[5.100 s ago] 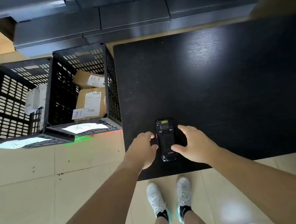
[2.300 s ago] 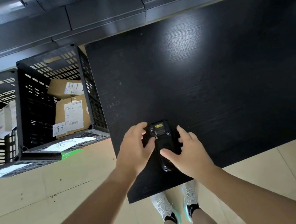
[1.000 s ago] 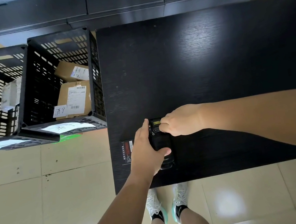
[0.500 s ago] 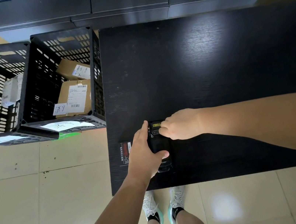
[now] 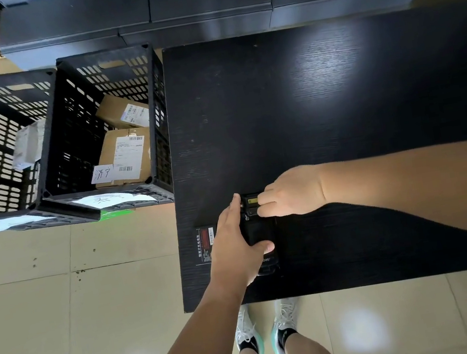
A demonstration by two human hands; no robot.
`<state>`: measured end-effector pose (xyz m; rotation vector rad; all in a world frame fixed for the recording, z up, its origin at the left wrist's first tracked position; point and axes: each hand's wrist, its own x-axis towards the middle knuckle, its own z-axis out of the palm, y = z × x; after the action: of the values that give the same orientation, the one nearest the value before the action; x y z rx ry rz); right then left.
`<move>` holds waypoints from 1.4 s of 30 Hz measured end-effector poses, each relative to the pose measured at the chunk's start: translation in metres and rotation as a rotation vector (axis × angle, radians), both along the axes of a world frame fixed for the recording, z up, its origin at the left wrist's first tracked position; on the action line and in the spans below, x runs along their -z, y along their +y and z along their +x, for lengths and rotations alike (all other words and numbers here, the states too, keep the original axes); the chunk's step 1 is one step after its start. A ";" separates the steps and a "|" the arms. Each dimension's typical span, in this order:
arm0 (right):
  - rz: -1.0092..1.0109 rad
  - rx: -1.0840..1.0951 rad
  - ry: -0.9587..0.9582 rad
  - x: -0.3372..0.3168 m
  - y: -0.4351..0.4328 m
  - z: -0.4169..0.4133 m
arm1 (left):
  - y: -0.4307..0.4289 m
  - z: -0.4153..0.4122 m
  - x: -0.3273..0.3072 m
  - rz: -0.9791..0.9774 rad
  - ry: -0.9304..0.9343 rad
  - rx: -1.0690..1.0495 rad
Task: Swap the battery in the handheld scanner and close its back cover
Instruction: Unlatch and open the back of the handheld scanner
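Observation:
A black handheld scanner (image 5: 260, 232) lies back up near the front left corner of the black table (image 5: 336, 99). My left hand (image 5: 237, 249) grips its left side, thumb across the lower back. My right hand (image 5: 289, 192) reaches in from the right, fingertips pinched at the scanner's top end by a yellow label. A flat black battery (image 5: 204, 244) with a red and white label lies on the table just left of the scanner, partly hidden under my left hand. Whether the back cover is on, I cannot tell.
Two black perforated crates (image 5: 108, 126) stand on the floor left of the table; the nearer one holds cardboard parcels (image 5: 126, 155). Dark cabinets (image 5: 199, 4) line the far side. My feet in white shoes (image 5: 265, 331) stand at the table's front edge.
Both hands first held the scanner from either side; a battery then appeared on the table at its left. My right hand moved to the top end and has stayed there.

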<state>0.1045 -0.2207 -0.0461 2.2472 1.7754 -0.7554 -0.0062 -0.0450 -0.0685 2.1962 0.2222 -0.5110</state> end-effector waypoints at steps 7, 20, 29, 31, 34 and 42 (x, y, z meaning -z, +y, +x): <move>0.668 1.401 0.235 0.016 0.000 -0.093 | -0.008 -0.009 -0.009 0.064 0.002 -0.062; 0.425 1.614 0.323 0.006 0.048 -0.120 | -0.007 -0.034 -0.017 -0.023 0.031 -0.169; 0.316 1.577 0.298 -0.001 0.055 -0.105 | -0.003 -0.036 -0.014 -0.065 0.042 -0.169; 0.290 1.562 0.290 -0.001 0.056 -0.101 | -0.003 -0.036 -0.013 -0.067 0.045 -0.157; 0.270 1.563 0.306 -0.001 0.057 -0.097 | -0.002 -0.037 -0.014 -0.084 0.057 -0.152; 0.496 1.632 0.271 0.007 0.055 -0.103 | -0.005 -0.038 -0.016 -0.082 -0.015 -0.193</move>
<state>0.0013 -0.1661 -0.0529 3.7798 -0.3681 -0.7868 -0.0446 -0.0496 -0.0529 2.0723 0.3941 -0.3883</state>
